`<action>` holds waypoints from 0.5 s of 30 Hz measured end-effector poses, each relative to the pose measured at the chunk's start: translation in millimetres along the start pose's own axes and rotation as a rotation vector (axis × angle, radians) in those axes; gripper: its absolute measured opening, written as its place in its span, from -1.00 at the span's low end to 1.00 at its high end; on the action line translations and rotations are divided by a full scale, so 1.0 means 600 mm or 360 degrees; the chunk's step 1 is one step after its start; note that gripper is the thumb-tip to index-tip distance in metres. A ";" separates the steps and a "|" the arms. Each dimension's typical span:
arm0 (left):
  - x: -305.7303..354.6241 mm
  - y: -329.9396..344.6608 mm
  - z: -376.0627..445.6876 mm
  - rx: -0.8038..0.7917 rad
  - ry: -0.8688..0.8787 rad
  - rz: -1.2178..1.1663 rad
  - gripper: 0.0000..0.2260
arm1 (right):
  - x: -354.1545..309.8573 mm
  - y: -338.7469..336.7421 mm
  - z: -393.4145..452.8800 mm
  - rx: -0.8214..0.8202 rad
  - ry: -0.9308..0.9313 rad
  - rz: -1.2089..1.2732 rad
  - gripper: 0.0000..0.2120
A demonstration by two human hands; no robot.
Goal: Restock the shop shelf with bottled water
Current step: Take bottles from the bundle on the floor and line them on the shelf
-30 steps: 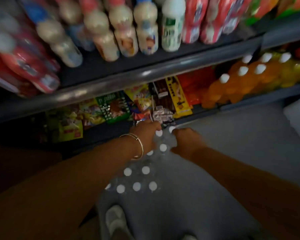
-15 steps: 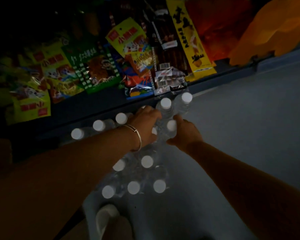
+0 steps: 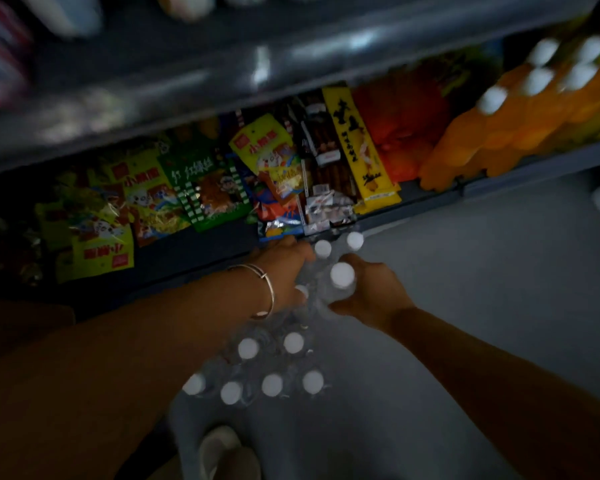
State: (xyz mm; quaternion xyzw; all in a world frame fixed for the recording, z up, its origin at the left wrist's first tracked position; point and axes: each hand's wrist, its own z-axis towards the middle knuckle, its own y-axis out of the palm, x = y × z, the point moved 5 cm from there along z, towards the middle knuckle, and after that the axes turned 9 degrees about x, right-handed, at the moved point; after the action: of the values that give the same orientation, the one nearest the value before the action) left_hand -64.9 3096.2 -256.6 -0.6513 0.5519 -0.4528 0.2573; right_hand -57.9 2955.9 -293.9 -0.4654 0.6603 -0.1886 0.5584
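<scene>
Across the top of the frame we see only smears: the bottles (image 3: 66, 12) on the upper shelf are cut off by the upper edge and motion-blurred, so we cannot read any label. At upper right, the orange drink bottles (image 3: 520, 123) are blurred too. The left hand (image 3: 284, 271) covers part of the pack of water bottles (image 3: 274, 362), and its fingertips are hidden among the caps; the clear bodies are too dim for us to make out. The right hand (image 3: 371, 292) hides its own fingers under one bottle (image 3: 342, 276). At the bottom edge, a pale shoe (image 3: 222, 452) is cut off. The far-left snack bags (image 3: 94, 233) sink into shadow.
</scene>
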 end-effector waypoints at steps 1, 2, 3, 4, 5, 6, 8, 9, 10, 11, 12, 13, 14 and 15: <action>0.012 -0.031 -0.014 0.0007 0.0001 0.0005 -0.49 | -0.022 -0.032 -0.010 0.0006 -0.0039 0.0037 -0.50; 0.025 -0.064 -0.030 0.0019 0.0002 0.0019 -0.49 | -0.046 -0.067 -0.020 0.0008 -0.0078 0.0069 -0.50; 0.039 -0.100 -0.047 0.0034 0.0004 0.0041 -0.48 | -0.071 -0.103 -0.031 0.0009 -0.0120 0.0098 -0.49; 0.052 -0.137 -0.065 0.0052 0.0008 0.0065 -0.45 | -0.098 -0.141 -0.041 0.0013 -0.0157 0.0121 -0.48; 0.065 -0.176 -0.085 0.0073 0.0017 0.0083 -0.43 | -0.125 -0.180 -0.052 0.0016 -0.0187 0.0140 -0.48; 0.079 -0.215 -0.105 0.0088 0.0031 0.0096 -0.43 | -0.155 -0.222 -0.064 0.0026 -0.0221 0.0155 -0.46; 0.107 -0.300 -0.149 0.0115 0.0049 0.0106 -0.47 | -0.217 -0.306 -0.087 0.0046 -0.0327 0.0168 -0.44; 0.121 -0.345 -0.171 0.0126 0.0048 0.0098 -0.49 | -0.250 -0.349 -0.100 0.0052 -0.0404 0.0178 -0.46; 0.136 -0.390 -0.194 0.0136 0.0056 0.0084 -0.52 | -0.284 -0.393 -0.113 0.0056 -0.0479 0.0205 -0.49; 0.152 -0.436 -0.217 0.0132 0.0063 0.0076 -0.53 | -0.318 -0.439 -0.129 0.0064 -0.0549 0.0251 -0.52; 0.169 -0.481 -0.241 0.0131 0.0069 0.0080 -0.53 | -0.352 -0.484 -0.144 0.0063 -0.0603 0.0278 -0.54; 0.184 -0.527 -0.267 0.0147 0.0063 0.0095 -0.51 | -0.387 -0.528 -0.161 0.0059 -0.0656 0.0281 -0.56; 0.196 -0.573 -0.292 0.0182 0.0056 0.0109 -0.49 | -0.423 -0.574 -0.179 0.0064 -0.0717 0.0254 -0.58; 0.207 -0.619 -0.316 0.0229 0.0041 0.0093 -0.47 | -0.457 -0.618 -0.195 0.0078 -0.0770 0.0233 -0.59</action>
State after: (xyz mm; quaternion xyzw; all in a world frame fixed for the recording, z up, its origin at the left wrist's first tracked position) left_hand -52.5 3105.5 178.1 -0.6090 0.5399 -0.4918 0.3095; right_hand -30.3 2966.7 181.0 -0.4343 0.5347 -0.0469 0.7234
